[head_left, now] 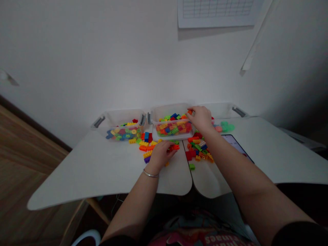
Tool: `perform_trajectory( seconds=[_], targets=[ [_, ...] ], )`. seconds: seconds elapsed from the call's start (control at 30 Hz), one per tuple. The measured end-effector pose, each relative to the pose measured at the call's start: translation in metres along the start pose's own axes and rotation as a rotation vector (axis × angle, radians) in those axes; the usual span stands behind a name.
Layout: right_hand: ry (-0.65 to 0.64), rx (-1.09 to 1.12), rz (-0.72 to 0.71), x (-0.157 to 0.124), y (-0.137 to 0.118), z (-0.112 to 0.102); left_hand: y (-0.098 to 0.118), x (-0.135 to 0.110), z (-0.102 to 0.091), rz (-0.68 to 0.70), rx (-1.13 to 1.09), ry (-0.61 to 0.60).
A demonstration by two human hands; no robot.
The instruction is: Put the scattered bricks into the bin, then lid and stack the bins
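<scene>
My left hand [161,154], with a silver bangle at the wrist, is closed round an orange-red toy building brick [174,147] just above the table, in front of the middle clear plastic box [170,108]. My right hand [201,118] reaches over that box's right end, thumb and fingers pinching an orange building brick [190,112]. Many coloured bricks fill the box's lower part. Loose bricks [148,147] lie left of and under my left hand. Another loose pile [201,150] lies beneath my right forearm, partly hidden by it.
A second clear box [120,115] with bricks stands at the left. A third [222,108] stands at the right, with green translucent pieces [227,127] by it. A tablet [237,145] lies partly under my right forearm. Two white tabletops [102,174] meet at a seam.
</scene>
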State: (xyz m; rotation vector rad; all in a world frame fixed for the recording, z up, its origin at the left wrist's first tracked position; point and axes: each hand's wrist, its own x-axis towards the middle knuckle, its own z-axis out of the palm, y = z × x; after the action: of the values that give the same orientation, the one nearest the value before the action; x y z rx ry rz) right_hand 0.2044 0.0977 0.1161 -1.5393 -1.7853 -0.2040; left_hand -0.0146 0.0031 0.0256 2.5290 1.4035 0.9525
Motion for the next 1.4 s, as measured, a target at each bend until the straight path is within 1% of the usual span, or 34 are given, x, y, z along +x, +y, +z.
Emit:
perform_trajectory(
  seconds=[0.1,0.2,0.27,0.33,0.4,0.43,0.5,0.57,0.67,0.8,0.93,1.13,1.2,1.3,1.4],
  targets=[
    [-0.040,-0.048,0.018,-0.001,0.001,0.001,0.000,0.000,0.000,0.000,-0.003,0.002],
    [-0.060,0.003,-0.052,0.003,0.001,-0.003,0.000,0.001,0.000,0.000,-0.003,0.011],
    [-0.010,0.099,-0.096,0.001,-0.002,-0.010,0.000,0.001,0.001,0.000,-0.009,0.021],
    [0.087,0.215,-0.118,-0.008,-0.007,-0.019,0.000,0.000,0.001,-0.008,-0.024,0.039],
    [0.164,0.334,-0.135,-0.024,-0.015,-0.026,0.000,0.000,0.002,-0.028,-0.040,0.062],
    [0.176,0.389,-0.140,-0.035,-0.020,-0.028,0.001,0.000,0.002,-0.039,-0.047,0.072],
    [0.131,0.483,-0.135,-0.059,-0.028,-0.027,0.002,-0.001,0.003,-0.061,-0.055,0.087],
    [0.027,0.510,-0.153,-0.084,-0.035,-0.020,0.002,-0.001,0.003,-0.069,-0.059,0.095],
    [-0.103,0.389,-0.172,-0.114,-0.042,-0.004,0.002,0.000,0.003,-0.058,-0.085,0.101],
    [-0.195,0.240,-0.183,-0.135,-0.046,0.012,0.001,0.000,0.004,-0.050,-0.159,0.097],
    [-0.207,0.201,-0.203,-0.142,-0.047,0.019,0.001,0.000,0.004,-0.039,-0.189,0.060],
    [-0.211,0.293,-0.105,-0.144,-0.042,0.027,0.001,0.001,0.004,-0.032,-0.197,0.050],
    [-0.199,0.342,-0.074,-0.144,-0.040,0.029,0.001,0.001,0.005,-0.052,-0.193,0.061],
    [-0.148,0.469,-0.003,-0.139,-0.036,0.030,-0.001,0.001,0.006,-0.083,-0.189,0.095],
    [-0.072,0.625,0.057,-0.123,-0.033,0.023,-0.003,0.001,0.006,-0.075,-0.176,0.105]
  ],
)
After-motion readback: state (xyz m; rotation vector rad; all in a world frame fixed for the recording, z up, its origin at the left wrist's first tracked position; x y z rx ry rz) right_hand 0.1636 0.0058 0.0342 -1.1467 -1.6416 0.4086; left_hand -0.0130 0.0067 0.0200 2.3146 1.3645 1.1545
